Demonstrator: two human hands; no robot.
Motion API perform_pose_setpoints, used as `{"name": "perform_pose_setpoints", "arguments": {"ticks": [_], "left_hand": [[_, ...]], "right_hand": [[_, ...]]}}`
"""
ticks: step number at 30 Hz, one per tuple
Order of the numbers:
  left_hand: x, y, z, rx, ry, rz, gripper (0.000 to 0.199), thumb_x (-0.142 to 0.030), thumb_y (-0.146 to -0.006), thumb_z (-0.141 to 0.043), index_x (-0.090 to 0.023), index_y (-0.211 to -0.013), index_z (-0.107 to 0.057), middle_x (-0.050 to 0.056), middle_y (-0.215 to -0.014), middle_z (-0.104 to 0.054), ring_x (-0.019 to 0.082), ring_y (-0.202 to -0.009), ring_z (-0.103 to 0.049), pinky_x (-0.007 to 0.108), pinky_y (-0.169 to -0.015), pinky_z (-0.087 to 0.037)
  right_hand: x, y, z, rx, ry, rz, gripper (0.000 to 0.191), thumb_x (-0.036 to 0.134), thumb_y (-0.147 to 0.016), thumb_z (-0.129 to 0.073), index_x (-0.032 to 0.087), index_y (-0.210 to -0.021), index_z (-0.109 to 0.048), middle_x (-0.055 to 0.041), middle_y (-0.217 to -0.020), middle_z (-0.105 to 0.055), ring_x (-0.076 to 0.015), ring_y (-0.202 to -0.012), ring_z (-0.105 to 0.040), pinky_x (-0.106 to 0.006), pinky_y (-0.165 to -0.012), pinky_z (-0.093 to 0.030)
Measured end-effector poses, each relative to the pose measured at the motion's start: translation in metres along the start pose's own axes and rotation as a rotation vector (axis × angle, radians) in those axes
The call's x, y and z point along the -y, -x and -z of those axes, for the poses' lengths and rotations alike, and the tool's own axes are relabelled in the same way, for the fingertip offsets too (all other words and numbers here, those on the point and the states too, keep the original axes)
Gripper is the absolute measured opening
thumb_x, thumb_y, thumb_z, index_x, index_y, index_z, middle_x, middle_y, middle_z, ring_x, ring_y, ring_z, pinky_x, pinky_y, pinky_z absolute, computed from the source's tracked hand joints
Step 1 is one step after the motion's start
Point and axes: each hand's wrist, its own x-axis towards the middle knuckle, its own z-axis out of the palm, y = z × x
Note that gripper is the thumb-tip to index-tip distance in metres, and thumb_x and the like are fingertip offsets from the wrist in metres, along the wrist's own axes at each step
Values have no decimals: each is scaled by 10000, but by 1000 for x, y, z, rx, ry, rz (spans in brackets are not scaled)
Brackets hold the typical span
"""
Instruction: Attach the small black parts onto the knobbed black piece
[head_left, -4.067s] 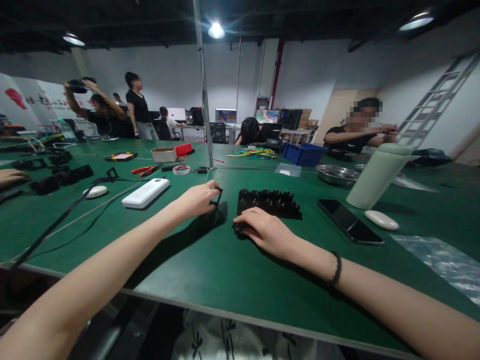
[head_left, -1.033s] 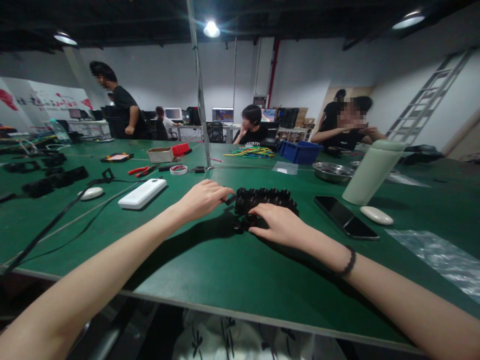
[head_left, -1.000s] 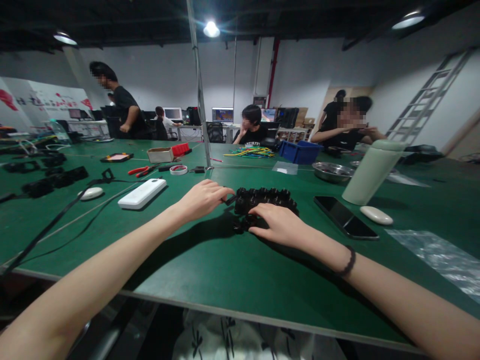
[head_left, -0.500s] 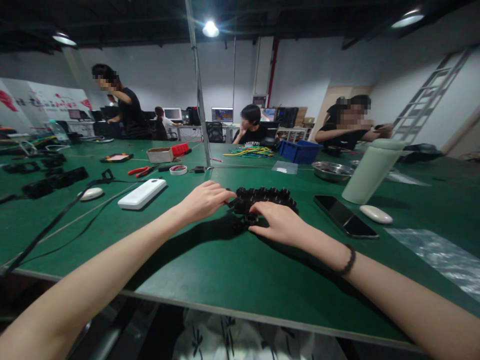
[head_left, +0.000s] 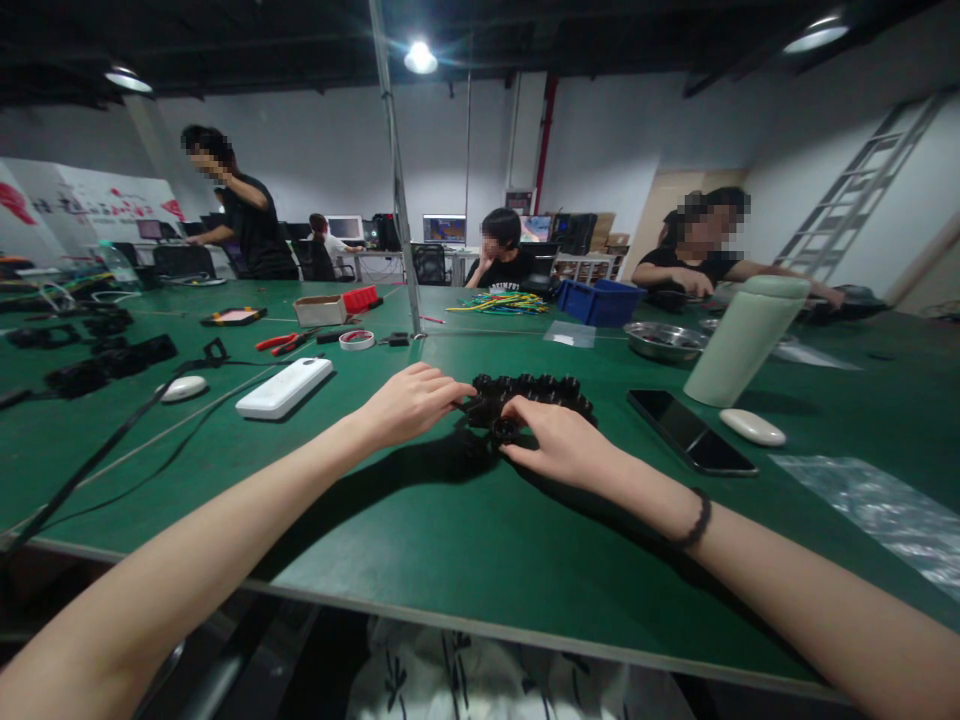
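Note:
Several small black parts (head_left: 551, 388) stand in rows on the green table (head_left: 420, 540), just beyond my hands. My left hand (head_left: 416, 402) reaches in from the left, its fingers pinched at the left end of the group; what lies between the fingertips is too small to make out. Around one black part (head_left: 505, 430) at the near side, the thumb and fingers of my right hand (head_left: 562, 443) are closed. A dark band circles my right wrist.
Right of the hands lie a black phone (head_left: 690, 430), a white oval object (head_left: 752, 427), a green bottle (head_left: 746, 342) and clear plastic (head_left: 877, 510). A white box (head_left: 285, 388) and red pliers (head_left: 281, 343) are to the left. A metal pole (head_left: 405, 200) rises beyond.
The black part at my right fingertips has turned, and its round face now shows. My hands have barely shifted. The person at the far right has lowered and spread their arms.

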Motion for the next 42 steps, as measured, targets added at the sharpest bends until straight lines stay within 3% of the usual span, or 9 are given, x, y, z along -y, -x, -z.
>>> {"name": "perform_pose_setpoints", "arguments": {"ticks": [13, 29, 42], "left_hand": [[-3, 0, 0, 10, 26, 20, 243, -202, -969, -400, -168, -1116, -591, 60, -920, -685, 149, -816, -639, 284, -767, -457], [-10, -3, -2, -36, 9, -2, 216, -170, -954, -409, -181, -1046, -604, 38, -915, -710, 129, -782, -659, 265, -719, -440], [-18, -6, -4, -194, 34, 13, 144, -169, -939, -450, -173, -905, -591, 13, -842, -731, 105, -719, -674, 231, -673, -447]], "right_hand": [[-7, -2, -5, -70, -69, 43, 297, 168, -785, -605, 150, -1079, -565, -123, -1070, -668, -241, -963, -651, -351, -832, -503], [-6, -1, -6, -70, -62, 46, 309, 167, -794, -593, 139, -1100, -559, -129, -1092, -660, -247, -986, -642, -364, -860, -502], [-8, -1, -9, -85, -77, 74, 305, 152, -789, -601, 118, -1090, -559, -138, -1090, -654, -249, -976, -636, -365, -854, -502]]}}
